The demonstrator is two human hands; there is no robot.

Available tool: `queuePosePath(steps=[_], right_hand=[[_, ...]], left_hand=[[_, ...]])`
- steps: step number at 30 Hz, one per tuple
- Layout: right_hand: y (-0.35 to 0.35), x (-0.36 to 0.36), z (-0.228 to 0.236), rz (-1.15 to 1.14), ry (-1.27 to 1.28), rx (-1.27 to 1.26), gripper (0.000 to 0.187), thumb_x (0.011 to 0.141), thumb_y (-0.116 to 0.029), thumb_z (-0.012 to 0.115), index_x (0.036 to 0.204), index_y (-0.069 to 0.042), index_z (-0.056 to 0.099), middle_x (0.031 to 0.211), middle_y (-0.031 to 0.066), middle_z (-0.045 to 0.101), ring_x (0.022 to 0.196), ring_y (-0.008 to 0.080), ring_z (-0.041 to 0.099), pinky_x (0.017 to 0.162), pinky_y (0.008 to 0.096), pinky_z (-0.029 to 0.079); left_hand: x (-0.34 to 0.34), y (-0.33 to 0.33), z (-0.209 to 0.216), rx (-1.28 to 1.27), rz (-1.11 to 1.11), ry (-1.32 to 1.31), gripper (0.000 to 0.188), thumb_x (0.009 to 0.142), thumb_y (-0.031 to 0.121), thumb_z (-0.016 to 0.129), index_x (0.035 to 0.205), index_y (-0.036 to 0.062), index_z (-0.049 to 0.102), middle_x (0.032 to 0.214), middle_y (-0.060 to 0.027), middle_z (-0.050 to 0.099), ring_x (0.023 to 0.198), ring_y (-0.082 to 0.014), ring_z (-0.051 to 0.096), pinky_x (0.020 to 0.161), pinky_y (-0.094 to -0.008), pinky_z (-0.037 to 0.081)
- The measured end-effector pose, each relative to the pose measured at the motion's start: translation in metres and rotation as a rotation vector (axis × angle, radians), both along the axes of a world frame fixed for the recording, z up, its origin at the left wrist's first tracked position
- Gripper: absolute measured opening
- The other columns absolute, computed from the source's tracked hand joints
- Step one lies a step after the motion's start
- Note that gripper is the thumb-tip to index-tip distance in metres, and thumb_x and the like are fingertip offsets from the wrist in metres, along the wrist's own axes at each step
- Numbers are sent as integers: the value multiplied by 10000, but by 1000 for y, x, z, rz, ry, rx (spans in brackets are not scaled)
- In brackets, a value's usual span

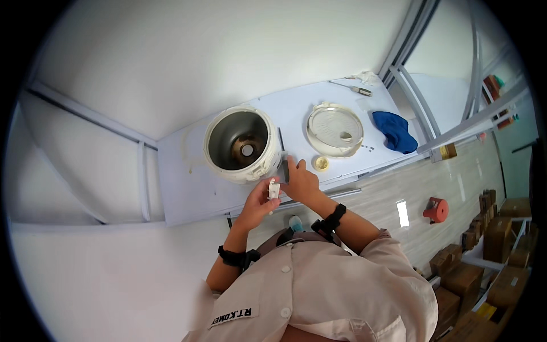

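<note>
A white rice cooker body stands on the table with its top uncovered. Its grey inside shows brown stains around a round light disc at the bottom. Just in front of the cooker, my left hand is closed on a small white plastic part. Close to the cooker's right side, my right hand has its fingers bent around a dark grey flat piece; most of that piece is hidden, so its kind cannot be told. The fingertips of both hands are near each other.
Right of the cooker lies its round lid, with a small cream-coloured cup in front. Farther right are a blue cloth, a screwdriver and several tiny loose pieces. A red stool and cardboard boxes stand beyond the table.
</note>
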State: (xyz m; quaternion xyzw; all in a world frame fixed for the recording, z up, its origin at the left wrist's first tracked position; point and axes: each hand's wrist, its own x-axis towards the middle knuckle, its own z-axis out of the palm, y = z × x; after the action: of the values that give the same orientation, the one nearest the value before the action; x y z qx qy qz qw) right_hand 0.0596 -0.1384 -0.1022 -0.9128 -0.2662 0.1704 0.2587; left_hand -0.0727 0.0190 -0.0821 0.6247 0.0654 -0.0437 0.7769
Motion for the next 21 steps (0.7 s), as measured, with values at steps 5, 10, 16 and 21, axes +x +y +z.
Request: queuePosePath(steps=[5,10,16,21], right_hand=[[-42,4,-2,-56,-106,92,721,868,-379,810,1460,-68,540,1151,199,647,912,424,726,769,490,595],[-110,18,8,-58,49,200,432,906,-316,756,1283,-110,706,1009,116,746,927,337,727,827,451,579],[-197,30,24,-232,24,355,259,923,-241,745,1144,-110,778,952,111,740,875,317,717,779,433,562],[-270,70,27,-409,-105,411,149,919,-150,748,1042,-90,806,939,110,727,778,289,677,733,402,553]], left_hand=[[26,-17,-10,-109,-42,-5,707,981,314,700,1580,28,458,1376,-105,638,1215,-214,647,1004,-381,551],[59,-45,-27,-191,-184,-14,625,1008,201,679,1570,8,485,1402,-116,629,1246,-214,631,1072,-411,538],[96,-99,-28,-173,-275,-40,715,998,392,661,1572,0,496,1318,-130,700,1093,-202,707,916,-324,543],[123,-157,-32,-190,-314,-21,673,1022,342,642,1574,-10,486,1345,-135,681,1157,-219,680,1017,-364,534]])
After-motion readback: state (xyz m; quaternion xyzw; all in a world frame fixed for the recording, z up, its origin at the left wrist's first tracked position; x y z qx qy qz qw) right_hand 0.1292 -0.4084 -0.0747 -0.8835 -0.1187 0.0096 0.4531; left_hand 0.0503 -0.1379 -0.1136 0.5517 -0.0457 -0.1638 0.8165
